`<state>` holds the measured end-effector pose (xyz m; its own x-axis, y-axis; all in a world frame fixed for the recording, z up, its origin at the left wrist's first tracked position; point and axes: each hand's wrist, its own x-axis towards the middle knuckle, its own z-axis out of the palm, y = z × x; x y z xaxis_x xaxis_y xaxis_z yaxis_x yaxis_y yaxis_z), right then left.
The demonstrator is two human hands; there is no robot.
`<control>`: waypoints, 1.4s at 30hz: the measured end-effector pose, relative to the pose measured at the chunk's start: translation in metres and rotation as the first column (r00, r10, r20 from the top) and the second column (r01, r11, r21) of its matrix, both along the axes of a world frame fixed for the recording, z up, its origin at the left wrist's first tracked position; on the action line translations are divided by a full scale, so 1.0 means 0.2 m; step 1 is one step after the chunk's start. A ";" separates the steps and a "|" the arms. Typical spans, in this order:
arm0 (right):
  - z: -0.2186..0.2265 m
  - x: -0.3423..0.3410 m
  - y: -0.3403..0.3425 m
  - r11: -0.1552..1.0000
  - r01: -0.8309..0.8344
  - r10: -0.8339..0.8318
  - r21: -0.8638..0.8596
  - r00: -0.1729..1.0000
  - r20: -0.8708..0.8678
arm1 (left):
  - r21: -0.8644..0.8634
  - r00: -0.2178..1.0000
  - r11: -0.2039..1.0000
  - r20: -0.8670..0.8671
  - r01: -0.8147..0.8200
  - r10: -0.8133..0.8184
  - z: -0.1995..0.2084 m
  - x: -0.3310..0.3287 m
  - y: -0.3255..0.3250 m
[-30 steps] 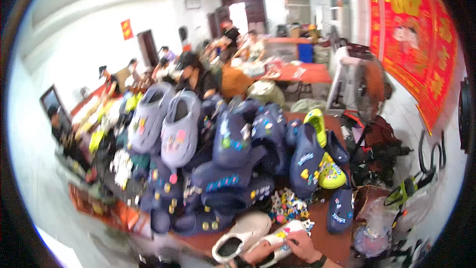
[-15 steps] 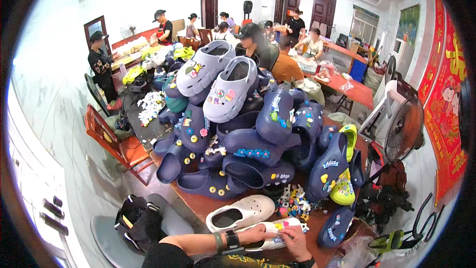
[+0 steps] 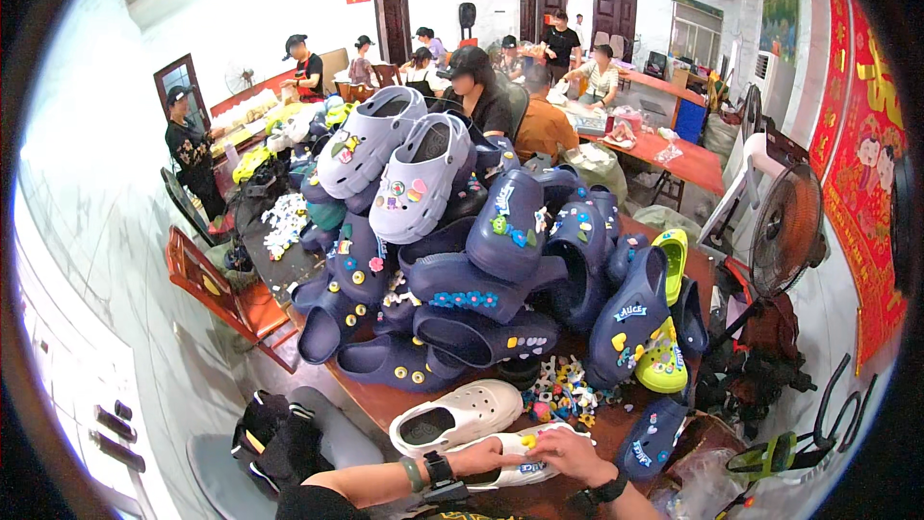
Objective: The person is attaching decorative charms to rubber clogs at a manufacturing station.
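A white clog (image 3: 525,453) is being held low at the near edge of the bench (image 3: 385,403), just in front of the body. The left hand (image 3: 491,459) is being closed around the clog's near side, and the right hand (image 3: 568,451) is being curled over its toe, with the fingertips pressed to something small and coloured, probably a charm, though the view there is too small for certainty. The step in hand is judged to be the fitting of decorations onto the white upper; the next move is judged to call for a further piece from the heap of small coloured charms (image 3: 563,393) lying just beyond the right hand.

Just beyond the left hand a second white clog (image 3: 457,416) is lying empty. Farther out, a tall pile of navy clogs (image 3: 481,299) is being carried by the bench, topped by two pale lilac clogs (image 3: 395,159), with a lime-yellow clog (image 3: 664,356) off to the right. A standing fan (image 3: 784,231) and a red wall hanging (image 3: 861,173) are being shown farther right, a red chair (image 3: 226,294) off to the left, and other people at long tables far beyond.
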<state>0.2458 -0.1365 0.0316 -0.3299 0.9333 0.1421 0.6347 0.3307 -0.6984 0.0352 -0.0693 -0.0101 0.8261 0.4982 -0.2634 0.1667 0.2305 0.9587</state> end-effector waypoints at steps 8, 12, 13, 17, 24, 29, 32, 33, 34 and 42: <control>-0.04 0.05 0.04 0.997 -0.079 0.079 -0.008 0.991 0.106 | 0.049 0.988 0.989 -0.069 0.142 -0.138 0.13 0.01 0.03; -0.09 0.02 0.04 0.998 -0.045 0.044 0.036 0.998 0.040 | 0.078 0.985 0.990 -0.141 0.113 -0.101 -0.18 0.06 0.04; -0.13 0.03 0.05 0.998 -0.016 0.017 -0.059 1.000 0.016 | 0.126 0.997 0.990 0.031 0.068 -0.073 -0.17 0.07 0.03; -0.10 0.07 0.07 0.948 -0.016 0.030 -0.318 0.999 0.039 | 0.216 0.988 0.975 0.124 0.059 -0.087 0.00 0.07 -0.03; 0.12 -0.12 0.12 0.805 0.004 -0.048 -0.594 0.997 -0.059 | 0.389 0.996 0.921 0.079 0.012 -0.046 -0.53 0.27 -0.12; 0.07 -0.16 0.25 0.898 -0.127 0.264 -0.422 0.921 0.285 | 0.356 0.982 0.925 0.173 -0.133 0.074 -0.33 0.07 -0.06; 0.01 -0.05 0.19 0.969 -0.047 0.094 -0.244 0.979 0.184 | 0.124 0.987 0.985 0.124 -0.121 0.106 0.03 0.04 0.03; 0.12 -0.13 0.26 0.881 0.086 0.065 -0.465 0.952 0.298 | 0.094 0.924 0.954 0.293 -0.283 0.245 -0.09 0.08 0.00; 0.09 -0.04 0.22 0.931 0.056 0.090 -0.361 0.923 0.375 | 0.101 0.987 0.983 0.074 -0.150 0.143 -0.12 0.15 -0.02; 0.11 -0.05 0.26 0.948 -0.054 0.194 -0.313 0.879 0.436 | 0.130 0.991 0.984 -0.046 -0.121 0.128 -0.21 0.17 -0.08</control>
<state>0.2352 -0.0849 0.0536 -0.4076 0.8565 -0.3165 0.8712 0.2611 -0.4157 0.0683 -0.0857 -0.0517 0.7420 0.6283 -0.2339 0.1966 0.1296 0.9719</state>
